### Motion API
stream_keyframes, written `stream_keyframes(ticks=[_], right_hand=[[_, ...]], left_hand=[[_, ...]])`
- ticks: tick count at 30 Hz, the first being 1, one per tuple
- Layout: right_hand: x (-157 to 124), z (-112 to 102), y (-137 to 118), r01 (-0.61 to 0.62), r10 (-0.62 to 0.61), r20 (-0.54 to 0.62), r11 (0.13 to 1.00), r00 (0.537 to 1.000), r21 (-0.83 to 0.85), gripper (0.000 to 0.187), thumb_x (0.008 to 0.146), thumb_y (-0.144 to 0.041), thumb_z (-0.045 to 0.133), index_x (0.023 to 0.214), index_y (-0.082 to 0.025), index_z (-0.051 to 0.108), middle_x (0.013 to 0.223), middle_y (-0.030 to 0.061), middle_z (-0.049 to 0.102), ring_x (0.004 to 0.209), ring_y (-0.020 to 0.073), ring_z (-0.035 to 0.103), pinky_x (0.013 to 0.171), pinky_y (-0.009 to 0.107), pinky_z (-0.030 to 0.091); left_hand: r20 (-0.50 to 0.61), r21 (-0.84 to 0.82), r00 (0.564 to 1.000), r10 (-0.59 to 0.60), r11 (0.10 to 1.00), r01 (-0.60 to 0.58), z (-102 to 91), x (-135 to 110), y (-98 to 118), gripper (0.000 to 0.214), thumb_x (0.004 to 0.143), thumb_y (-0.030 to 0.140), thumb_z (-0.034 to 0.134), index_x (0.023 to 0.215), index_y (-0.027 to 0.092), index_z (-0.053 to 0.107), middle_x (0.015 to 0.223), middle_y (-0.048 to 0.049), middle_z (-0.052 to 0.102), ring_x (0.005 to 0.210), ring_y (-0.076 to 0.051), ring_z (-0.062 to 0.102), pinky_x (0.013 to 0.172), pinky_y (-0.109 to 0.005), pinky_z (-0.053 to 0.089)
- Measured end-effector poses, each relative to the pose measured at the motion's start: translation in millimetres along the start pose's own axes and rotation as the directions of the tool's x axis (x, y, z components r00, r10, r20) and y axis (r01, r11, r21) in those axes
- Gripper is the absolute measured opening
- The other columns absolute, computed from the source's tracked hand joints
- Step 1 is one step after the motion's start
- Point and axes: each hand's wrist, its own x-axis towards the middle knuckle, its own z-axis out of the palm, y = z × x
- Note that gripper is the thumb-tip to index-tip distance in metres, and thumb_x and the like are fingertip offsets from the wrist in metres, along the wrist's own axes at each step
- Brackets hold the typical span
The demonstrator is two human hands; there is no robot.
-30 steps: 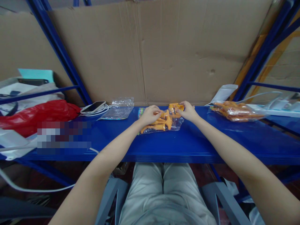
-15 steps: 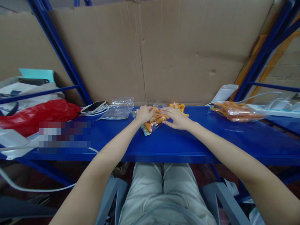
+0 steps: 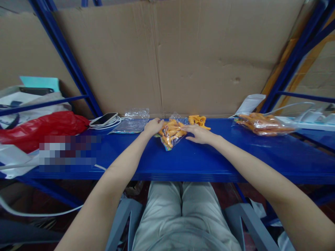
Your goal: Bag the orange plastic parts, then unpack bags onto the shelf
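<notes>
A clear plastic bag [image 3: 171, 132] with several orange plastic pieces inside lies in front of me on the blue shelf. A coloured strip shows along its edge. My left hand [image 3: 154, 127] is closed on the bag's left edge, thumb and fingers drawn together. At the right side, my right hand [image 3: 199, 134] rests with its fingers stretched out and apart, the fingertips against the bag. Just behind the right hand is a small pile of loose orange pieces [image 3: 198, 120]. Their exact kind is too small to make out.
Left of the bag lie a flat clear bag [image 3: 134, 121] and a phone [image 3: 105, 119] on a coiled white cable. A red plastic bag [image 3: 49, 127] sits farther left. To the right are a filled bag of orange pieces [image 3: 264, 124] and a white power strip [image 3: 311, 122]. Cardboard [image 3: 209, 59] stands behind.
My left hand has shifted left to the bag's edge, and my right hand has drawn slightly right and down. The bag has turned a little, showing more of the orange pieces.
</notes>
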Motion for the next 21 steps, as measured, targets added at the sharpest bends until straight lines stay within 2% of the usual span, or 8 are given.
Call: stream_keyframes(ticks=[3,6,9,12,16,19,21], right_hand=[[-0.7,-1.2,0.3,-0.044,0.044,-0.014,0.998,0.999,-0.045,0.049,0.084,-0.022,0.066,0.133,-0.021,0.059,0.135,0.0112,0.060,0.127,0.0277,0.055,0.106,0.050,0.044],[-0.9,-3.3,-0.6,-0.114,0.111,-0.028,0.988,0.993,-0.106,0.048,0.083,-0.024,0.068,0.130,-0.020,0.061,0.134,0.0124,0.061,0.126,0.0296,0.055,0.105,0.051,0.044],[-1.5,-6.4,0.3,-0.177,0.173,-0.034,0.974,0.984,-0.143,0.041,0.085,-0.025,0.066,0.126,-0.018,0.064,0.132,0.0115,0.062,0.124,0.0290,0.057,0.105,0.048,0.045],[-3.8,-10.0,5.7,-0.281,0.275,-0.066,0.950,0.959,-0.133,0.033,0.089,-0.027,0.061,0.119,-0.017,0.068,0.129,0.0114,0.065,0.123,0.0265,0.058,0.104,0.042,0.047],[-8.0,-14.4,17.6,-0.410,0.394,-0.136,0.905,0.909,-0.116,0.029,0.088,-0.028,0.060,0.113,-0.017,0.070,0.124,0.0118,0.067,0.118,0.0255,0.060,0.099,0.038,0.049],[-9.4,-14.4,23.9,-0.459,0.453,-0.096,0.886,0.887,-0.069,0.029,0.085,-0.026,0.061,0.110,-0.014,0.069,0.105,0.0127,0.072,0.100,0.0246,0.067,0.087,0.035,0.053],[-8.9,-12.0,24.9,-0.454,0.453,-0.050,0.891,0.890,-0.008,0.032,0.084,-0.022,0.058,0.113,-0.011,0.067,0.088,0.0097,0.072,0.084,0.0220,0.069,0.076,0.032,0.053]], left_hand=[[0.030,-0.081,0.999,0.030,0.996,-0.028,1.2,-0.2,2.4,0.042,0.089,0.046,0.046,0.100,0.014,0.072,0.109,-0.0149,0.073,0.106,-0.030,0.066,0.084,-0.031,0.047],[0.135,-0.330,0.989,0.055,0.944,-0.008,5.9,0.8,3.7,0.036,0.084,0.045,0.054,0.083,0.014,0.073,0.089,-0.0105,0.075,0.088,-0.025,0.067,0.073,-0.028,0.048],[0.239,-0.590,0.969,0.061,0.802,0.094,11.6,2.7,4.2,0.029,0.078,0.042,0.064,0.079,0.014,0.072,0.079,-0.0072,0.073,0.076,-0.020,0.066,0.068,-0.027,0.047],[0.302,-0.730,0.949,0.092,0.662,0.169,13.7,2.8,5.6,0.022,0.074,0.036,0.070,0.079,0.014,0.071,0.080,-0.0065,0.073,0.073,-0.017,0.065,0.071,-0.026,0.049],[0.342,-0.811,0.930,0.132,0.542,0.221,11.7,-3.1,11.1,0.022,0.071,0.028,0.077,0.086,0.014,0.069,0.086,-0.0069,0.074,0.080,-0.017,0.068,0.078,-0.027,0.052],[0.321,-0.840,0.941,0.105,0.491,0.232,11.9,-8.7,17.3,0.038,0.071,0.019,0.079,0.106,0.013,0.066,0.096,-0.0086,0.073,0.083,-0.017,0.069,0.082,-0.029,0.054],[0.305,-0.846,0.950,0.061,0.476,0.241,13.7,-10.9,21.6,0.046,0.073,0.014,0.077,0.116,0.013,0.061,0.102,-0.0102,0.073,0.083,-0.016,0.070,0.083,-0.029,0.055]])
